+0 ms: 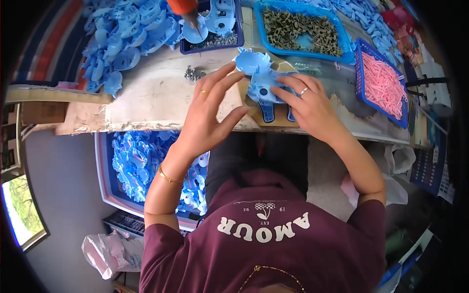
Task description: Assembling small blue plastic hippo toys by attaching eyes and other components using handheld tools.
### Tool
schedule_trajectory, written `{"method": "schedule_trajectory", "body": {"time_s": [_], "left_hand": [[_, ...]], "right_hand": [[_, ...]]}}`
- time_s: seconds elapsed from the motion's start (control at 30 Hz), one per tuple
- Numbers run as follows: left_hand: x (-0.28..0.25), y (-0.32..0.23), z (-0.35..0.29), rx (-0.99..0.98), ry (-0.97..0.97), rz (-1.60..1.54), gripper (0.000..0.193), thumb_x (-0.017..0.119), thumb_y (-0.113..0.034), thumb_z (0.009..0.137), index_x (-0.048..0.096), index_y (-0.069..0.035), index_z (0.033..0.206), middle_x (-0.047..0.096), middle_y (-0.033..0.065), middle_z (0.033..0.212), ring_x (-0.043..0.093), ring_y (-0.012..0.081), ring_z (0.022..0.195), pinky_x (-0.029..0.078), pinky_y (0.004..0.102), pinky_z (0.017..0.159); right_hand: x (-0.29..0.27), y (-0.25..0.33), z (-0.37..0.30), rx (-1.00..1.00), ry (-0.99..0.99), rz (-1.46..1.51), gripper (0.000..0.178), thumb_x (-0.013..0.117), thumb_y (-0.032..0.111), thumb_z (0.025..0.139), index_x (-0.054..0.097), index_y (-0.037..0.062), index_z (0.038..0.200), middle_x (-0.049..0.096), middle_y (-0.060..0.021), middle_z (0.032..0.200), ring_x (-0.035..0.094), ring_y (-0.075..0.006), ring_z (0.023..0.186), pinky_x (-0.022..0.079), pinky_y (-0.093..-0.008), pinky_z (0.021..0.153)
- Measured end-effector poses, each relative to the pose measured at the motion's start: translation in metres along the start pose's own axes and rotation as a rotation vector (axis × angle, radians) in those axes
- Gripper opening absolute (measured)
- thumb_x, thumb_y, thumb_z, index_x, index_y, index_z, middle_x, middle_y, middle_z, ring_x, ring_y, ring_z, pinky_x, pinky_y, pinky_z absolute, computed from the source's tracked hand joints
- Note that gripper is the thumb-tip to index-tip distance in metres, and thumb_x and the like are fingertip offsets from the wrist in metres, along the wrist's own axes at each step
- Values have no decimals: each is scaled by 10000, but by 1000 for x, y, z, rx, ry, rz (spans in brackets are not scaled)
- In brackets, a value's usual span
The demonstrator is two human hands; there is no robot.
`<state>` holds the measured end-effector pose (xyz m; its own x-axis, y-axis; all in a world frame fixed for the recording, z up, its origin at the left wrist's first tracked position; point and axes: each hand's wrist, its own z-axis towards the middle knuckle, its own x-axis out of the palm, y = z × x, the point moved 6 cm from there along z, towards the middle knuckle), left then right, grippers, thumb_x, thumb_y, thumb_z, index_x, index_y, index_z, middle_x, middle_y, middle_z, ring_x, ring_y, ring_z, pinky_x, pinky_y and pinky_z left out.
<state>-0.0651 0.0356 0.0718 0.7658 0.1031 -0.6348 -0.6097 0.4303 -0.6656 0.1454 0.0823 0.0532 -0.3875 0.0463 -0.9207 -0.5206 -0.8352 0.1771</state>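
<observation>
A light blue plastic toy shell, shaped like an animal with a rounded head and a round hole in its body, lies on a tan holding board at the bench's front edge. My right hand reaches over its right side, fingers stretched and apart, with the fingertips resting on the shell. The thumb of that hand is hard to make out. To the left of the shell, my left hand hovers with spread fingers and holds nothing. Above them hangs the tip of a red-bodied power screwdriver.
Blue shells are heaped at the back left, beside a dark blue screw tray. Loose screws lie near my left hand. A blue tray of metal parts and a basket of pink strips stand rightward. Below the bench sits a full bin.
</observation>
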Motion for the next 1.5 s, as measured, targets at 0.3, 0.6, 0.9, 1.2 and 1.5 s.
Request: {"method": "schedule_trajectory", "body": {"time_s": [0.3, 0.6, 0.9, 1.2, 1.5], "left_hand": [[56, -11, 7, 141, 61, 195, 640, 774, -310, 830, 539, -81, 1380, 493, 163, 1461, 425, 403, 1357, 352, 514, 1133], [98, -15, 26, 171, 91, 340, 683, 746, -412, 839, 528, -46, 1372, 490, 160, 1460, 421, 376, 1371, 313, 528, 1161], [100, -14, 24, 157, 157, 388, 712, 749, -406, 835, 514, -47, 1403, 483, 158, 1465, 423, 361, 1370, 330, 527, 1143], [100, -16, 26, 121, 203, 389, 734, 749, -410, 842, 491, -73, 1440, 457, 141, 1504, 414, 360, 1391, 322, 537, 1150], [80, -23, 53, 55, 97, 157, 601, 713, -333, 911, 528, -32, 1397, 589, 173, 1336, 516, 388, 1285, 390, 499, 1105]], "right_hand": [[-22, -31, -12, 245, 42, 230, 583, 788, 120, 742, 633, 64, 1301, 584, -103, 1304, 525, -318, 1203, 429, -417, 1038], [-6, -34, -20, 178, 69, 52, 580, 804, 191, 747, 637, 57, 1286, 599, -81, 1185, 551, -290, 1097, 446, -399, 952], [-19, -125, 7, 430, 14, 431, 295, 712, 182, 909, 708, 54, 1174, 680, -83, 1087, 653, -223, 951, 515, -344, 842], [38, -239, 48, 611, 259, -195, 200, 720, 253, 877, 741, 114, 1021, 739, -98, 856, 710, -246, 781, 547, -368, 725], [-1, -180, 20, 695, -7, 1099, 252, 644, 181, 969, 711, 47, 1171, 745, -38, 1015, 678, -119, 878, 537, -284, 778]]}}
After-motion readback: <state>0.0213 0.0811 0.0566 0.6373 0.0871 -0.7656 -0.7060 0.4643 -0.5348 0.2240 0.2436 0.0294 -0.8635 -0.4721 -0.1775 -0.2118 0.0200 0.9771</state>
